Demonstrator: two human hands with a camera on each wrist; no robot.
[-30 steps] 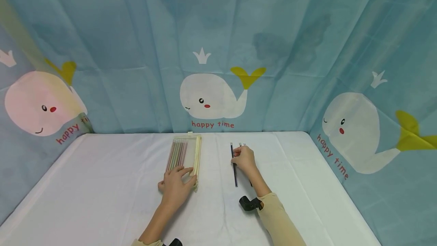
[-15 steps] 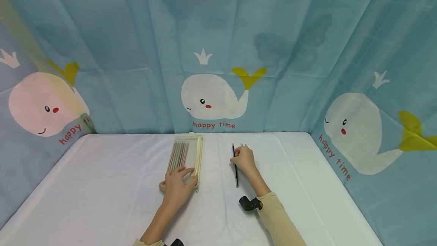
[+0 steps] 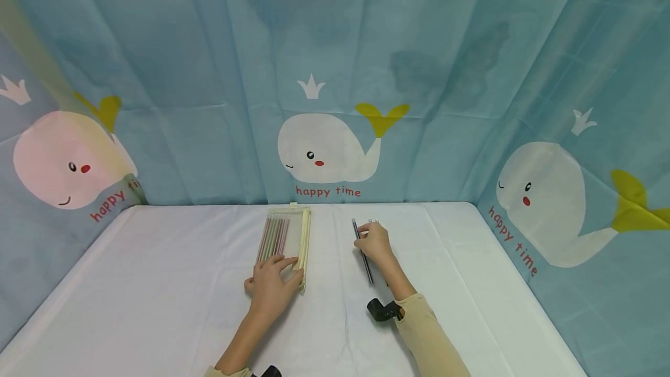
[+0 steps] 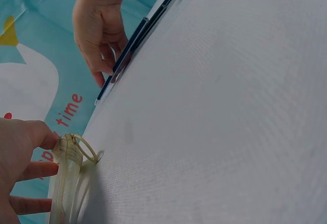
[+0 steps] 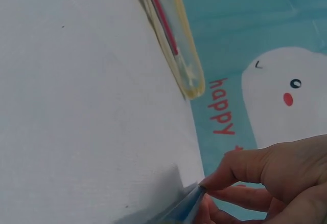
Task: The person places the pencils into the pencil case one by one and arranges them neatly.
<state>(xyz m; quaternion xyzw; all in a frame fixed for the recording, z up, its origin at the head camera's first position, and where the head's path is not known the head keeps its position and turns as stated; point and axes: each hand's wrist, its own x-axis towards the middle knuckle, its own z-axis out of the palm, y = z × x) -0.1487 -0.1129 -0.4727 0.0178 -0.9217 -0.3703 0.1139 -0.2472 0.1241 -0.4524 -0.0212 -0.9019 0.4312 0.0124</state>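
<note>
A clear pencil case [image 3: 294, 234] with pale yellow edging lies on the white table, several coloured pencils [image 3: 273, 235] inside it. At its near end my left hand [image 3: 272, 285] holds it; the left wrist view has the thumb and fingers at the edge of the case [image 4: 66, 183], beside a small loop. My right hand [image 3: 376, 244] pinches a dark pencil [image 3: 367, 267], which slants on or just above the cloth. Tips of other pencils [image 3: 374, 221] show beyond that hand, which hides most of them. In the right wrist view the held pencil [image 5: 185, 207] is blurred.
A white cloth covers the table [image 3: 173, 284]. Behind it and at both sides hangs a blue curtain [image 3: 209, 150] printed with whales. Each wrist carries a black camera mount, such as the right one [image 3: 381, 311].
In my right hand the dark pencil has tilted, its top going left and its lower end swinging right. My left hand has stayed on the pencil case.
</note>
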